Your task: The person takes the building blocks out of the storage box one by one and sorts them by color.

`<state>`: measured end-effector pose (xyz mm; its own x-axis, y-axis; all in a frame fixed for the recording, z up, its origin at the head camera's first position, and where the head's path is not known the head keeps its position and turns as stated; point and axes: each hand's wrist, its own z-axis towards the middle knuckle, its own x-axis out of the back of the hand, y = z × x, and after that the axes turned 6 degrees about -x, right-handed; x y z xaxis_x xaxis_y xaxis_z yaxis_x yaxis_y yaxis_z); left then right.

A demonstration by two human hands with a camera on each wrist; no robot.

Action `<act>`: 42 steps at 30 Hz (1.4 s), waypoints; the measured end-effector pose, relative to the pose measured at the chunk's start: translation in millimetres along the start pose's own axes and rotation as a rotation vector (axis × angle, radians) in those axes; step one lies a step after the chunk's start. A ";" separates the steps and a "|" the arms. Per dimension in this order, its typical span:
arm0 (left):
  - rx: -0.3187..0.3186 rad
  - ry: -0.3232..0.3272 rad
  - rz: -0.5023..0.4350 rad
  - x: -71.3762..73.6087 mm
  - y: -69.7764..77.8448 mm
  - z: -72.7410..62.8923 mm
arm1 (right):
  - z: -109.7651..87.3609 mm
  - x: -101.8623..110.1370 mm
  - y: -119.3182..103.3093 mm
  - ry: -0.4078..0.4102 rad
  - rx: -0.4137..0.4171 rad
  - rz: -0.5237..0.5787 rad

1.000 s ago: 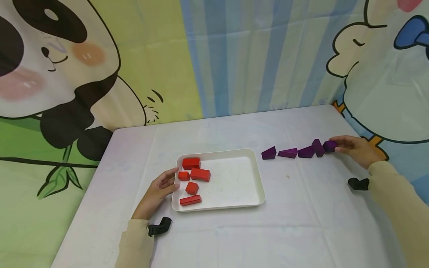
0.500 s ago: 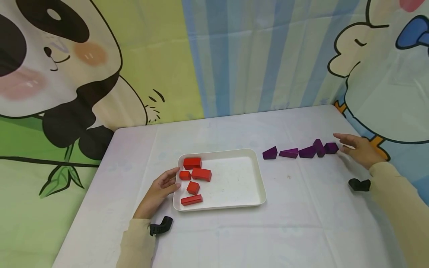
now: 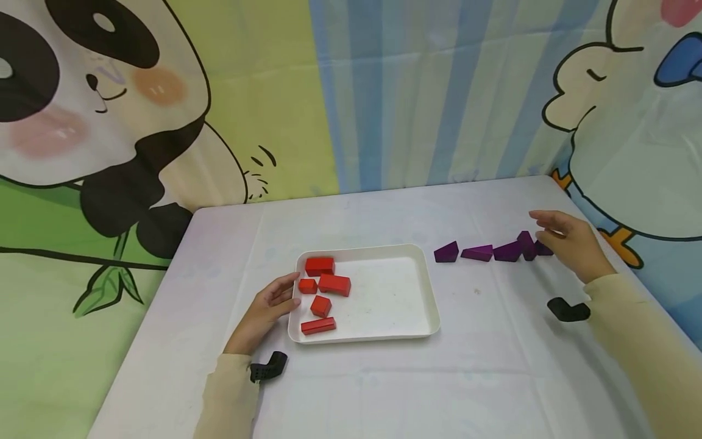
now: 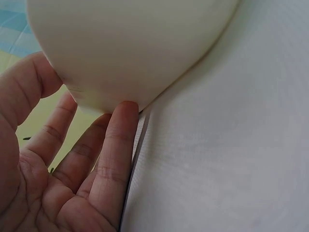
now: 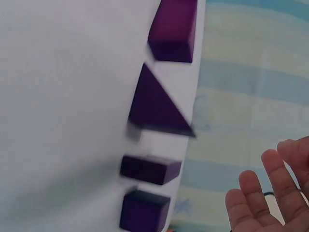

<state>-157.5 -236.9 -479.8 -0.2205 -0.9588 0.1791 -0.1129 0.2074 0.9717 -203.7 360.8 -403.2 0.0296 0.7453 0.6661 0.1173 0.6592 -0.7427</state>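
A shallow white tray (image 3: 389,299) lies on the white-covered table with several red blocks in its left part, among them a long flat one (image 3: 318,326) and a small cube (image 3: 320,306). My left hand (image 3: 265,314) holds the tray by its left end; in the left wrist view fingers (image 4: 120,140) press on its pale wall. To the tray's right runs a row of several purple blocks, such as a triangular one (image 5: 157,104) and a slanted one (image 3: 446,252). Over the row's right end hovers my right hand (image 3: 573,242), fingers loose and holding nothing, partly hiding the last purple block (image 3: 543,248).
Behind the table hangs a cartoon backdrop (image 3: 406,91) with a panda and blue stripes, meeting the table's back edge. Each wrist carries a black camera mount, the left one (image 3: 270,367) low beside the tray, the right one (image 3: 568,310) above the table.
My right hand has let go of the rightmost purple block and lifted, moving slightly left over it. My left hand stays at the tray. The whole view has shifted a little.
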 end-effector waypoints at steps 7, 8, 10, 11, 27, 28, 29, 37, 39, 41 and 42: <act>-0.005 0.004 0.008 -1.0 0.6 -1.2 | -7.0 -19.8 -27.8 -0.017 0.114 0.037; -0.005 0.002 0.005 -0.9 0.5 -1.0 | -8.3 -23.3 -33.0 -0.022 0.125 0.043; -0.007 0.000 0.003 -0.6 -0.3 -0.3 | -10.0 -30.7 -43.1 -0.041 0.159 0.061; -0.007 -0.001 0.000 -0.6 -0.7 -0.2 | -10.6 -34.8 -48.2 -0.054 0.173 0.073; -0.006 0.014 0.007 -2.4 -1.5 0.5 | 0.3 -104.7 -112.1 -0.357 0.352 0.318; -0.005 0.016 0.006 -2.4 -1.3 0.6 | 2.4 -109.8 -115.3 -0.371 0.356 0.319; -0.004 0.018 0.005 -2.6 -1.2 0.7 | 4.3 -114.6 -118.5 -0.391 0.353 0.324; -0.008 0.017 0.007 -3.1 -1.4 1.1 | 20.2 -155.8 -142.7 -0.574 0.365 0.341; -0.010 0.020 0.002 -2.8 -1.6 1.3 | 24.0 -165.9 -148.7 -0.639 0.367 0.327; -0.010 0.020 0.000 -2.0 -2.3 1.7 | 27.7 -175.6 -153.5 -0.711 0.366 0.308; -0.012 0.018 0.000 -1.8 -2.4 1.8 | 29.2 -180.3 -155.4 -0.751 0.366 0.301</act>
<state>-158.6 -235.3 -482.7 -0.2026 -0.9623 0.1814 -0.1016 0.2049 0.9735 -256.3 126.9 -409.8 -0.6659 0.6768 0.3139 -0.1186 0.3194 -0.9402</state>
